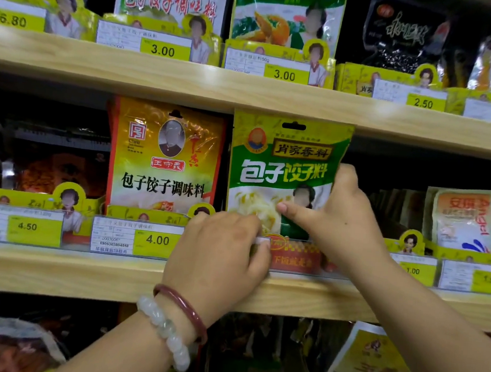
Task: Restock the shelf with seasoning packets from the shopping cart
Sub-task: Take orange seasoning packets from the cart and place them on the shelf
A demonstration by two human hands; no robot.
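- on the middle shelf (pixel 84 273), a green seasoning packet (pixel 283 171) stands upright in its slot, just right of an orange packet (pixel 164 161) and behind the clear price rail (pixel 297 260).
- right hand (pixel 345 214) grips the green packet's right edge, thumb across the printed front and fingers curled behind, likely to keep it upright and facing out while it settles.
- left hand (pixel 221 251) sits at the packet's lower left corner, fingers curled over the rail's top edge and touching the packet; it seems to be tucking the bottom down behind the rail, though whether it truly pinches the packet i cannot tell.
- both hands are close together on the same packet, one at each side, so it goes in square rather than tilted.
- two bracelets (pixel 174 324) ride on the left wrist.
- yellow price tags (pixel 157 240) line the rail in front of the neighbouring rows.
- shopping cart is not in view.
- judging by this, the placing is nearly done; the packet needs only a final push back.
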